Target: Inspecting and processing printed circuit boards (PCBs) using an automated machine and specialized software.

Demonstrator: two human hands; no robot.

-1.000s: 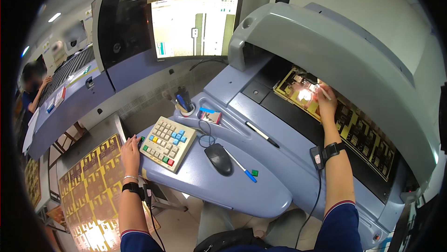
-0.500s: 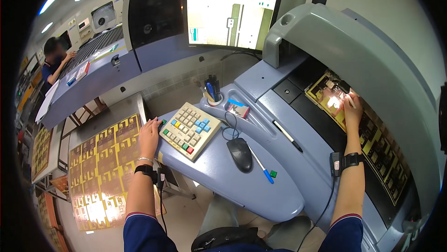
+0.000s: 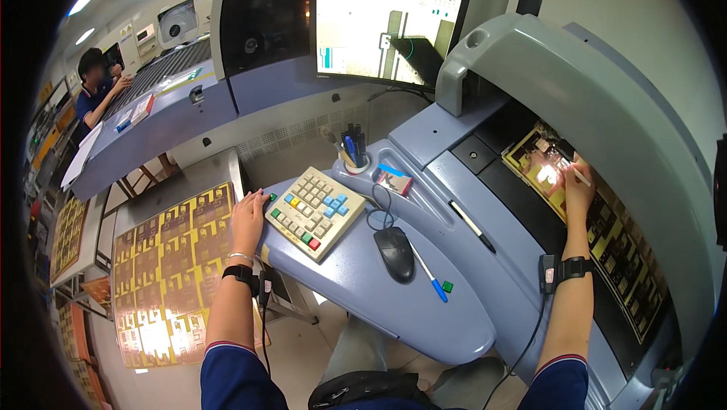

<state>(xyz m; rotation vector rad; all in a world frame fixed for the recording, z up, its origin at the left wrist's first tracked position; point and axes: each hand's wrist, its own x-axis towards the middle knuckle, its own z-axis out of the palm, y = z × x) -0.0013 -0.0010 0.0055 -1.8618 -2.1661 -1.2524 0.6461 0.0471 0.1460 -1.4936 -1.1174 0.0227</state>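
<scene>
My left hand [image 3: 248, 218] lies flat with the fingers spread, resting at the left edge of the blue table [image 3: 394, 296], its fingertips just beside the beige keypad [image 3: 314, 209] with coloured keys. It holds nothing. A black wrist strap [image 3: 241, 274] sits on that forearm, with a cord hanging down from it.

My right hand [image 3: 577, 192] is up inside the open machine bay, its grip pinched on a thin white stick [image 3: 581, 176], the tip close to a brightly lit spot on the yellow circuit panel [image 3: 617, 236] that lies on the dark bed there. A second wrist strap [image 3: 564, 269] wraps that arm.

Between the two hands, on the table, I see a black mouse [image 3: 394, 253], a blue pen [image 3: 425, 269] just right of it, and a small green cube [image 3: 447, 286] near the pen's tip. A pen cup [image 3: 352, 154] stands behind the keypad, below the lit monitor [image 3: 385, 30]. A black pen [image 3: 471, 226] lies on the machine's ledge.

Lower left, beside the table, a large sheet of yellow circuit boards [image 3: 170, 266] is spread out. Far off at upper left another person [image 3: 97, 92] sits at a separate console.
</scene>
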